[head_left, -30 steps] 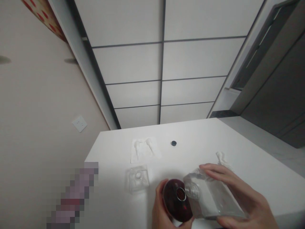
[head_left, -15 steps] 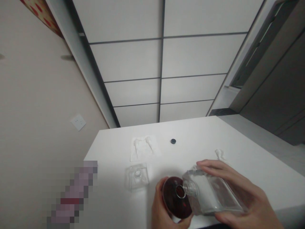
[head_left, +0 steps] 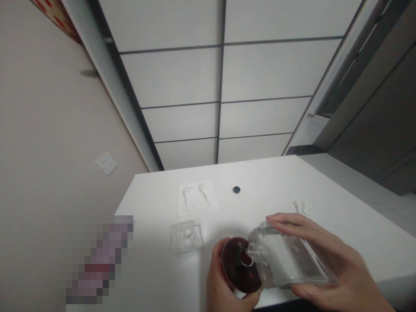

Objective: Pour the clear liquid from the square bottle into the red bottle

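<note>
My left hand (head_left: 218, 281) is wrapped round a dark red-brown bottle (head_left: 235, 271), whose round open mouth faces up. In my right hand (head_left: 344, 264) lies a clear square-sided bottle (head_left: 289, 260), tipped nearly flat with its threaded neck pointing left. The neck's end sits at the mouth of the brown bottle; whether liquid is flowing cannot be made out. Left of my hands, a second clear square bottle (head_left: 188, 240) stands uncapped on the white table (head_left: 156, 268).
Farther back on the table are a small black cap (head_left: 236, 190) and a white tissue sheet (head_left: 198, 197) bearing two white pieces. A small white item (head_left: 299, 206) lies beyond my right hand. White panelled doors (head_left: 182, 125) stand behind the table, and a wall with a socket (head_left: 106, 164) at left.
The clear bottle's neck has shifted slightly left, farther over the brown bottle's mouth. The whole view has shifted a little; both hands keep their grip.
</note>
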Tool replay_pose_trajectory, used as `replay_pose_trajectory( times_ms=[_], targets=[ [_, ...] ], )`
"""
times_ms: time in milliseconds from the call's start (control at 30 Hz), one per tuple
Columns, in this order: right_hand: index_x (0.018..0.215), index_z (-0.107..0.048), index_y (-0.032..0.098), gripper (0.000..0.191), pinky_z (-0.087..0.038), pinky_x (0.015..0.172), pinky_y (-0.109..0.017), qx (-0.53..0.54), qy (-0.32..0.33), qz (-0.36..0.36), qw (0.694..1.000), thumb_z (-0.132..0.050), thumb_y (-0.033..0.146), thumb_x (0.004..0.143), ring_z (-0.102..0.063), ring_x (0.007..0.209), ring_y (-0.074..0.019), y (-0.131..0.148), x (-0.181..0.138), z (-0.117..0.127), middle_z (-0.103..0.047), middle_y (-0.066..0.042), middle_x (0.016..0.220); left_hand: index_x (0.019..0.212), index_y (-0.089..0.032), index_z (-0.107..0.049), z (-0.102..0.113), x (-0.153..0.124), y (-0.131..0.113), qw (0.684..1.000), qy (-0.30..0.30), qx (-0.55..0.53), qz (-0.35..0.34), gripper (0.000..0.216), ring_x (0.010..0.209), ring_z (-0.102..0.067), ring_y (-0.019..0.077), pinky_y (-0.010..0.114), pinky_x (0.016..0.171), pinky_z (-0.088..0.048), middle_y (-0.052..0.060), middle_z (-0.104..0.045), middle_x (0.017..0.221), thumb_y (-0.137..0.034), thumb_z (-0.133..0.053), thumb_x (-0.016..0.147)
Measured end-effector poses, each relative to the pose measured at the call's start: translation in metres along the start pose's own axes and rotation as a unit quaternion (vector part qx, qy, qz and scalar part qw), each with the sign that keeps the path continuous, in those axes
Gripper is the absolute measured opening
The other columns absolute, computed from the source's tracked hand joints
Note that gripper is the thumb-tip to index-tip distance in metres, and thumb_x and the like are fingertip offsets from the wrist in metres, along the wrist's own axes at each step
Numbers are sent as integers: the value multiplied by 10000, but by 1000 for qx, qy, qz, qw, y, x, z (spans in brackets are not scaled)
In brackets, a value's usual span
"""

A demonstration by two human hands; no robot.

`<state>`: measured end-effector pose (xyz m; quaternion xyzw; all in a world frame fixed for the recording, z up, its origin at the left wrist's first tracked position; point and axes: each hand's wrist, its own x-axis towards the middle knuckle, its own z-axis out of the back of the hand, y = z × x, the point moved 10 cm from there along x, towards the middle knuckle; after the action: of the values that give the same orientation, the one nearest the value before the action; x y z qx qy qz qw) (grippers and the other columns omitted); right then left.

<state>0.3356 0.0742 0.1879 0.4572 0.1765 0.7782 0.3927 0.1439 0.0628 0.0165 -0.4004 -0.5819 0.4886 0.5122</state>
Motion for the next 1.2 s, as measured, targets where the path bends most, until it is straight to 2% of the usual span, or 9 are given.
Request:
replay_pose_trajectory(
  times_ms=[167,333,533,733,867,1033,1200],
  targets=[
    [1365,-686,342,549,-611,999,-286,-14,14,14,1000,-824,534,869,-749,1156,-244,4,2,1,-739,-75,1279,1397,-216,-546,-1,2,-5,999,32,11,-5,820,1232,-719,342,431,1062,-593,134,-720,1338,-138,-844,637],
    [1305,-714,385,503,-567,1041,-240,7,-22,-37,999,-793,625,870,-735,1164,-200,2,0,1,-741,-29,1267,1394,-210,-542,3,-1,-5,1000,-3,8,12,821,1248,-708,341,432,1075,-587,134,-710,1344,-173,-845,633],
    [1290,-719,388,476,-578,1018,-245,14,-25,-42,999,-767,639,888,-734,1169,-207,3,1,1,-745,-30,1269,1406,-218,-522,-1,2,-9,998,51,33,6,794,1260,-708,334,439,1079,-588,132,-708,1356,-157,-851,685],
    [1327,-703,363,508,-584,1022,-261,1,-7,-8,1000,-791,590,880,-738,1162,-221,2,0,1,-742,-47,1280,1384,-211,-532,5,1,-12,999,31,39,15,795,1252,-713,344,433,1047,-605,138,-716,1339,-149,-864,664],
    [1309,-708,397,493,-587,1016,-280,10,-23,-44,999,-756,650,889,-731,1164,-221,2,0,0,-740,-29,1271,1368,-216,-516,5,-1,-11,999,12,37,33,809,1227,-724,338,421,1019,-615,138,-720,1317,-166,-875,644],
    [1283,-729,393,484,-569,1037,-291,23,-36,-65,997,-761,662,882,-720,1175,-225,4,-1,0,-742,-37,1268,1361,-209,-462,7,-3,-8,997,-21,26,65,859,1224,-722,349,467,1047,-596,157,-708,1311,-188,-887,615],
    [1270,-742,371,485,-565,1049,-335,20,-38,-74,996,-770,653,876,-722,1166,-246,2,-3,2,-739,-57,1272,1342,-213,-420,7,-4,-8,997,-18,32,73,876,1199,-735,353,478,1029,-609,167,-703,1298,-207,-898,607]
  ],
)
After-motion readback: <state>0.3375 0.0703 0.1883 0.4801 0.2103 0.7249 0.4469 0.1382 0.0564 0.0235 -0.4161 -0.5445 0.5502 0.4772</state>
